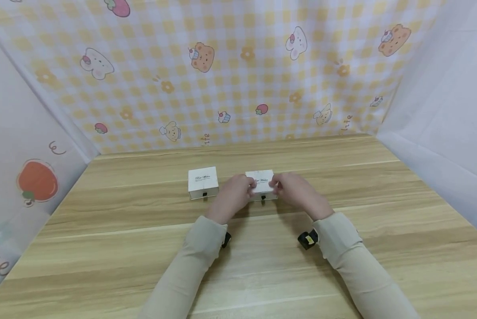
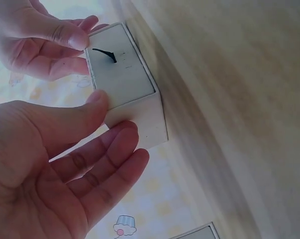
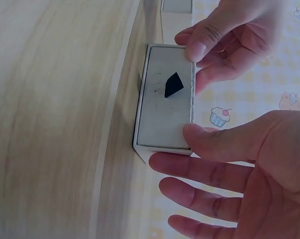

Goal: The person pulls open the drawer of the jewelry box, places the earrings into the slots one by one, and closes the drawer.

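Note:
A small white drawer-style gift box [image 1: 263, 175] with black lettering on top sits on the wooden table between both hands. A short black ribbon tab [image 3: 173, 85] sticks out of its front panel [image 2: 121, 74]. My left hand [image 1: 234, 195] pinches the box's left end, thumb on the front top edge and fingers against the side. At the opposite end my right hand [image 1: 298, 191] holds it likewise, its thumb [image 3: 214, 142] at the upper front corner and the index finger along the side. The right hand's other fingers extend off the box.
To the left stands a second matching white box [image 1: 203, 180], its black tab facing the front. The wood-grain table [image 1: 122, 248] reaches back to a yellow checked cloth [image 1: 238, 88] with cartoon prints. White cloth sides [image 1: 441, 97] rise at left and right.

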Demonstrator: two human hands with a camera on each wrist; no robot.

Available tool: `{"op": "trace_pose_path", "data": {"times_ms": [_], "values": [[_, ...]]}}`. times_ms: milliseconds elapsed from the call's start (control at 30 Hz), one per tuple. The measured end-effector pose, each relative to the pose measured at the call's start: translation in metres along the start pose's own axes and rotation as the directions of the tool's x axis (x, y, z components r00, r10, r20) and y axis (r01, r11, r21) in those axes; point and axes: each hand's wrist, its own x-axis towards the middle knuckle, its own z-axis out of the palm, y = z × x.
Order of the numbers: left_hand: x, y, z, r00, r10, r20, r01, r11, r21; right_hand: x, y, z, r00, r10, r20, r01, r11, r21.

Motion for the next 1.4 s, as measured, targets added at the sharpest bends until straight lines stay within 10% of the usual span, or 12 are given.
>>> {"op": "trace_pose_path", "data": {"times_ms": [700,1400], "values": [[-0.006,-0.001,-0.008,1.000,-0.003,0.010,0.003,0.998,-0.060,-0.001,0.001,-0.007,0.998,0.011,0.063,-0.010,1.000,-0.020],[-0.031,-0.024,-0.073,0.995,-0.090,-0.038,0.088,0.995,-0.046,-0.008,-0.053,0.010,0.973,-0.222,-0.069,0.222,0.975,-0.007]]}}
